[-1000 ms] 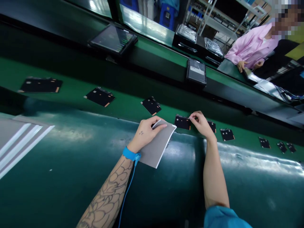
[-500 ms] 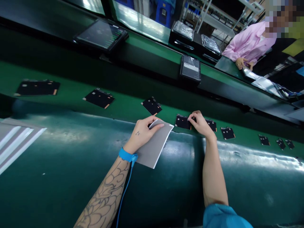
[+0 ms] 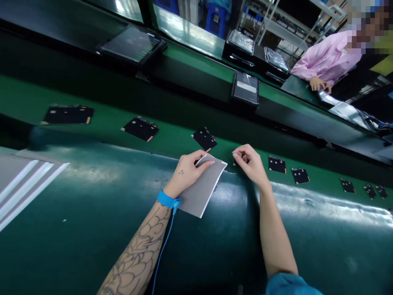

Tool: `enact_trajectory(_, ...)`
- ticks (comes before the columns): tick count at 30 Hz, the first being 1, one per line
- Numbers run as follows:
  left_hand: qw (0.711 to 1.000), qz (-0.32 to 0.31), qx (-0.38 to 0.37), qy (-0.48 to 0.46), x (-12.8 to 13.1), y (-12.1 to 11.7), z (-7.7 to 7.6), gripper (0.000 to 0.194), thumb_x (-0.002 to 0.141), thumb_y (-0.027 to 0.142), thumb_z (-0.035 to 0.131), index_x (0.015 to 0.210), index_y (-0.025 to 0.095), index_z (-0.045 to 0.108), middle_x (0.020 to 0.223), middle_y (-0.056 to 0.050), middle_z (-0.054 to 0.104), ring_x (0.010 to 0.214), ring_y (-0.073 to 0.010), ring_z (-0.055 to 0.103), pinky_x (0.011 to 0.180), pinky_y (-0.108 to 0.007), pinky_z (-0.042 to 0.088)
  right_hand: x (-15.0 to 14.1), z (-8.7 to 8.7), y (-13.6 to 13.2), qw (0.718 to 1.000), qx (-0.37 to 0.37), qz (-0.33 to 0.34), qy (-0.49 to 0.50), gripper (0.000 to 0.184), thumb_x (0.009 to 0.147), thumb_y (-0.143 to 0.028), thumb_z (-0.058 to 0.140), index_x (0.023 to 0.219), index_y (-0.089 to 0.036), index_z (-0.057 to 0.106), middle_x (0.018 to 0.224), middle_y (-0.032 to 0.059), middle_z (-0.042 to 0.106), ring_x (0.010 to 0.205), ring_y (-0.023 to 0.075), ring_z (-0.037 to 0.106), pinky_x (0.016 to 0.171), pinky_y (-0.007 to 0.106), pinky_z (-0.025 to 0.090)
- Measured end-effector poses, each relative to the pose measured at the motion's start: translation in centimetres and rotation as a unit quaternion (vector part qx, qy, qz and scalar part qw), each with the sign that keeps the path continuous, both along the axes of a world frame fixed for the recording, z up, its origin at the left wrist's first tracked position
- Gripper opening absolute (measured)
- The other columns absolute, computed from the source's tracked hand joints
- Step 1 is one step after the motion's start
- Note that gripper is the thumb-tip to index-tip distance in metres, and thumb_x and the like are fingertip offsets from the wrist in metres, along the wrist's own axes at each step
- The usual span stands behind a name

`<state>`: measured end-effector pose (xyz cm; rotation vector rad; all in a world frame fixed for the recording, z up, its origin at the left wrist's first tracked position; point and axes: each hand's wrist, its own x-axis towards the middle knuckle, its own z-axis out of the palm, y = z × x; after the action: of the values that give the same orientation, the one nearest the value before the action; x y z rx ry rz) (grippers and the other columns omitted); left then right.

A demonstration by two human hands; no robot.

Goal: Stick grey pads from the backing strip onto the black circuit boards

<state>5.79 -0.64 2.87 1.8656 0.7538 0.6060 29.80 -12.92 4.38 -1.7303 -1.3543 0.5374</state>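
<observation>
My left hand (image 3: 187, 172) grips a folded grey sheet pad (image 3: 199, 190) by its upper end, with the thumb across the top and the pad resting on the dark teal padded surface (image 3: 92, 233). A blue strap (image 3: 167, 200) circles that wrist, trailing a blue cord (image 3: 164, 246). My right hand (image 3: 249, 163) curls over a black panel (image 3: 236, 163), hiding most of it. Further black panels with orange-tipped edges lie on the green belt (image 3: 172, 148), such as one (image 3: 204, 139) left of my right hand and one (image 3: 276, 164) to its right.
Beyond the belt, a tablet-like screen (image 3: 132, 44) and a dark device (image 3: 245, 88) lie on a green ledge. Black trays (image 3: 241, 49) stand further back. A person in a pink smock (image 3: 325, 57) works at far right. A striped grey stack (image 3: 21, 184) lies at left.
The black panels on the belt have shifted right. My right hand has moved left and now covers the panel it was pinching at. My left hand still holds the grey pad.
</observation>
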Motion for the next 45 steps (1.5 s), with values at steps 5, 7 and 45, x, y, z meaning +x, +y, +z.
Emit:
enact_trajectory(5, 1.000, 0.002, -0.006, -0.003, 0.1, 0.1, 0.0, 0.023, 0.101, 0.045, 0.072, 0.105, 0.024, 0.080, 0.102, -0.005, 0.084, 0.091, -0.0243, 0.076, 0.078, -0.033, 0.056, -2.5, 0.2, 0.9, 0.996, -0.008, 0.087, -0.008, 0.021, 0.108, -0.046, 0.067, 0.104, -0.027, 0.075, 0.106, 0.0060, 0.072, 0.090, 0.0219, 0.065, 0.082, 0.040, 0.055)
enact_trajectory(7, 1.000, 0.001, -0.006, -0.005, 0.1, 0.1, -0.1, 0.023, 0.101, 0.045, 0.072, 0.104, 0.024, 0.080, 0.102, -0.005, 0.084, 0.091, -0.0248, 0.076, 0.078, -0.034, 0.057, -2.5, 0.1, 0.8, 0.995, -0.014, 0.094, -0.009, 0.019, 0.108, -0.044, 0.066, 0.103, -0.028, 0.075, 0.104, 0.0056, 0.072, 0.089, 0.0220, 0.065, 0.082, 0.040, 0.055)
enact_trajectory(45, 1.000, -0.007, 0.010, 0.016, -0.1, 0.2, -0.9, 0.022, 0.103, 0.045, 0.070, 0.105, 0.025, 0.080, 0.104, -0.004, 0.083, 0.089, -0.0230, 0.075, 0.074, -0.032, 0.053, 9.7, -1.8, -5.0, 0.985, -0.151, -0.011, -0.087, 0.025, 0.102, -0.047, 0.062, 0.095, -0.024, 0.067, 0.100, 0.0066, 0.063, 0.087, 0.0237, 0.060, 0.081, 0.041, 0.053)
